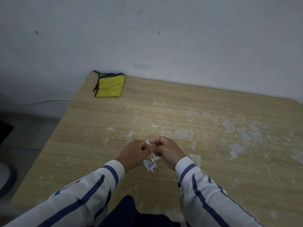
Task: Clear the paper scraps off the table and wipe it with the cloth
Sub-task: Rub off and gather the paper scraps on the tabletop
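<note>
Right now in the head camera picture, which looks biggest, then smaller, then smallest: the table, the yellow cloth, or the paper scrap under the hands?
1. table
2. yellow cloth, though it lies farther off
3. paper scrap

desk centre: both hands, left hand [136,153] and right hand [165,151], sit close together, blocking the near middle
under hands: crumpled paper scraps [150,164] on desk [213,185], only loose clutter
far left corner: folded yellow cloth [109,85] by the wall [164,38], path from the hands open
right half: flat, only stuck whitish patches [236,149]
back edge: wall stops reach
left edge: open drop to floor [29,128]
</note>
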